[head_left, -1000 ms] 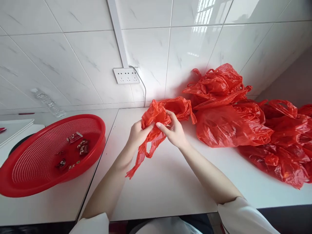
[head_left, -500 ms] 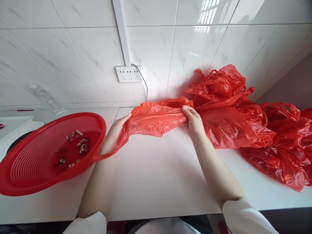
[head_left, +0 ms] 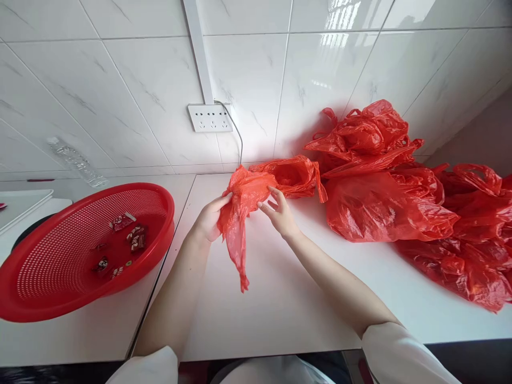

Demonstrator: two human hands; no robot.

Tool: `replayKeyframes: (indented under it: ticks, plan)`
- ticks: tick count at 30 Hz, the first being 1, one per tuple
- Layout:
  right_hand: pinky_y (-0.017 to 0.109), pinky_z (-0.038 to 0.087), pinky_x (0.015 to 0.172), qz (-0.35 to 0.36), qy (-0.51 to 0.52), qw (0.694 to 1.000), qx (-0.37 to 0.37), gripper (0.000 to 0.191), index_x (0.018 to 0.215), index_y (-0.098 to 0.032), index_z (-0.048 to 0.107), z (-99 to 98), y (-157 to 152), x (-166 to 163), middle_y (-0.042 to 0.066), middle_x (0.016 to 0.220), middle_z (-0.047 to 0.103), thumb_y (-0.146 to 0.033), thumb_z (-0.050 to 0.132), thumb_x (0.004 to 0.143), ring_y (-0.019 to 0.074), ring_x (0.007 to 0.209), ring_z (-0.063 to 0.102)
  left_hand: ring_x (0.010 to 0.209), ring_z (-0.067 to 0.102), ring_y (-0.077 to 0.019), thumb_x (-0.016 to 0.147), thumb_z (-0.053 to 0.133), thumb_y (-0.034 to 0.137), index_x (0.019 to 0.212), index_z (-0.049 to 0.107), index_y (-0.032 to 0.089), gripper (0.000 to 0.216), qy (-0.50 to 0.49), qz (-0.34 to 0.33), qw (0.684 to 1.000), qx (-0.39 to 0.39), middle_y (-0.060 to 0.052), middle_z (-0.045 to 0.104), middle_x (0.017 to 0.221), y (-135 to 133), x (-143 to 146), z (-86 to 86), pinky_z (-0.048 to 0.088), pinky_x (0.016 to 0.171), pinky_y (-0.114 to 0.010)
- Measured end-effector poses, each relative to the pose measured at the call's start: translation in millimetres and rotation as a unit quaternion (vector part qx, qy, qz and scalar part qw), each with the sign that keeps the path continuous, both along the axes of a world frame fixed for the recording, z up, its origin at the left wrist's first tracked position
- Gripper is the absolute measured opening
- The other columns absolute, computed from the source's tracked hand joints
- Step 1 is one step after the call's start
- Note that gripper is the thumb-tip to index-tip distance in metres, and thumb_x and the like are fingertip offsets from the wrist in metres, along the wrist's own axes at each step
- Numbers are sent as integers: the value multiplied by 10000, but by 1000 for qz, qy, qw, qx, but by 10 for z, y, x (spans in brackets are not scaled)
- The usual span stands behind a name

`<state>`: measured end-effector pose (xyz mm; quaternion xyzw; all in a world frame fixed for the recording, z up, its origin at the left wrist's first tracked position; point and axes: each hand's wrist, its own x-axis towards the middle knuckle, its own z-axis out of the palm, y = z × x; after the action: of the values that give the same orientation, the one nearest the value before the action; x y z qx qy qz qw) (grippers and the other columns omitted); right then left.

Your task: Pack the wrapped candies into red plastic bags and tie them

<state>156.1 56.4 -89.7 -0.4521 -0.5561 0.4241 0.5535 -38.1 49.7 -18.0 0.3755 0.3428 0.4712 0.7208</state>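
Note:
A thin red plastic bag (head_left: 246, 194) is bunched up over the white table, one long strip of it hanging down towards me. My left hand (head_left: 210, 216) is closed on its left side, thumb on top and the other fingers partly hidden behind the film. At the bag's right edge my right hand (head_left: 279, 212) has its thumb and fingers curled onto the plastic in a loose grip. Just behind, another crumpled red bag (head_left: 294, 178) lies on the table, its opening facing me.
A large pile of red plastic bags (head_left: 376, 202) fills the right side. On the left stands a red perforated basket (head_left: 52, 261) with several small wrapped packets inside. A clear plastic bottle (head_left: 78, 162) and a white tray (head_left: 24, 205) are beyond it. A socket strip (head_left: 210, 118) with a cable is on the tiled wall.
The bag was stretched wide between my hands and looped over my left wrist; now it is bunched up. My hands have come closer together, the right one moving left.

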Motion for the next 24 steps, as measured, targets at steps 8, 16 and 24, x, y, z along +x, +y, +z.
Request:
replayKeyframes:
  ticks: [8, 16, 24]
  plan:
    - [434, 380, 1066, 30, 16, 998, 49, 340, 1094, -249, 669, 70, 0, 32, 84, 1281, 627, -381, 652, 781, 269, 1338, 459, 854, 681, -182, 855, 656, 324, 994, 693, 191, 196, 11, -61, 998, -20, -48, 720, 954, -54, 71, -13, 510, 750, -260]
    - [212, 376, 519, -62, 173, 979, -90, 252, 877, -213, 590, 238, 122, 338, -57, 651, 530, -441, 613, 772, 87, 519, 441, 830, 647, -287, 846, 507, 659, 937, 662, 186, 505, 613, 114, 776, 91, -85, 700, 857, -43, -239, 145, 462, 743, -379]
    - [239, 417, 639, 45, -96, 993, 45, 184, 887, -193, 607, 512, -226, 237, -2, 768, 608, -362, 557, 835, 125, 667, 528, 1174, 575, -316, 818, 592, 566, 1393, 466, 203, 692, 706, 45, 635, 311, -135, 571, 1359, -454, 245, 210, 481, 879, -388]
